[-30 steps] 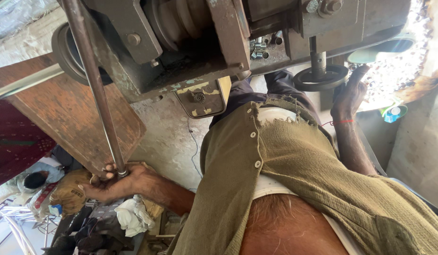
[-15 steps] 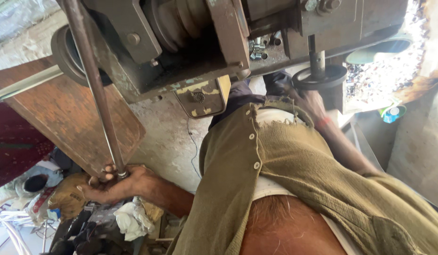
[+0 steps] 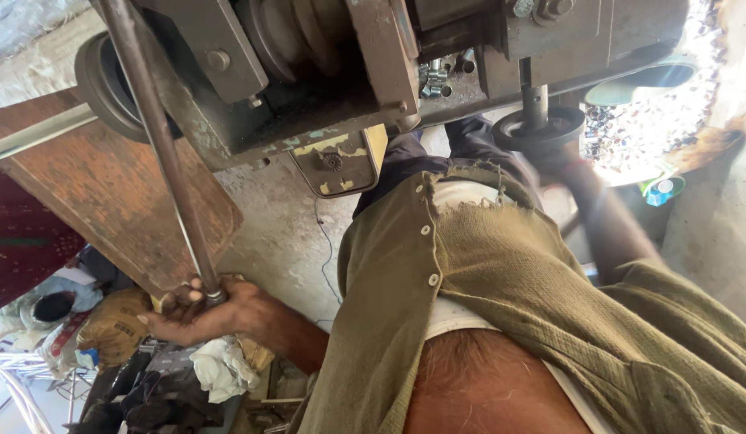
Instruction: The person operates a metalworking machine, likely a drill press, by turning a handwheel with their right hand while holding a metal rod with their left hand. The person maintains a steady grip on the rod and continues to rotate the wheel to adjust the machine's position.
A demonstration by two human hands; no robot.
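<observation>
Shirt: olive button shirt point(image 3: 502, 273), open down the front, fills the near foreground.
Left hand: left hand point(image 3: 204, 313), grip wrapped tight around the lower end of the long steel lever point(image 3: 160, 153).
Lever: slants up from the fist to the top-left edge, crossing the rusty brown plate point(image 3: 108, 193).
Right hand: right hand point(image 3: 562, 161) just under the small black handwheel point(image 3: 538, 127), blurred; its grip cannot be told.
Machine: grimy grey machine body point(image 3: 365, 56) with a grooved pulley overhead.
Floor: rags and bags point(image 3: 216, 366) lie below.
</observation>
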